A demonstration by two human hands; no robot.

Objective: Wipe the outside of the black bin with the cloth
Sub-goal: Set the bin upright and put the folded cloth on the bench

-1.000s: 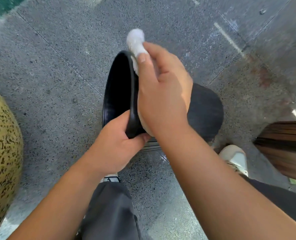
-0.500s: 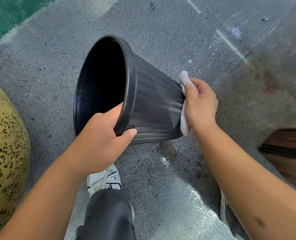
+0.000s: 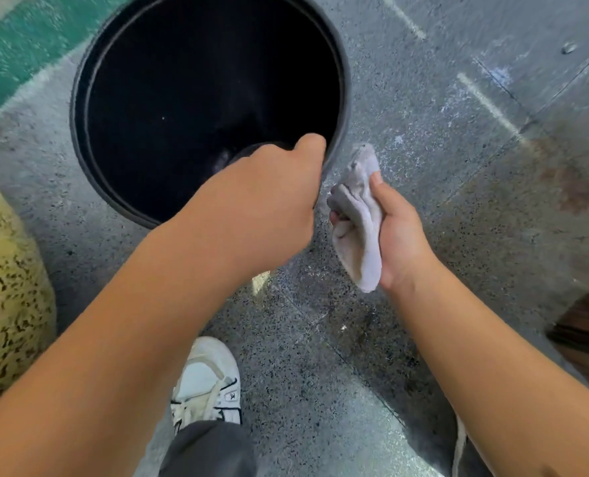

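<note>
Speckled grey terrazzo floor [image 3: 441, 215], damp-looking in patches, with pale painted marks to the upper right and a green strip [image 3: 21, 49] along the upper left. Black bin [image 3: 89, 74] upright on that floor, mouth facing the camera, interior dark; outer wall almost wholly hidden from this angle. Left hand [image 3: 269, 204] curled over the near right part of the rim, thumb tip showing on top of it, gripping. Right hand [image 3: 392, 232] just beside the rim on the right, fingers closed round a crumpled pale cloth [image 3: 358, 222]; cloth apart from the bin, not in contact. Judged step: resuming the wipe of the outer wall. For a sound result: steady or tilt the bin by the rim grip, flatten the cloth against the wall, work in overlapping strokes, turn the bin by the rim to present unwiped sections. Risk noted: bunched cloth covering little area per pass. Clearance: open floor to the right and beyond the bin, ample for the wiping arm. Left side tighter, with a yellow speckled rounded object [image 3: 7, 297] near the bin. Brown slatted item [image 3: 585, 335] at the right edge, well apart from the bin. White shoe [image 3: 207, 380] directly below the hands, near enough to limit tilting toward the body.
</note>
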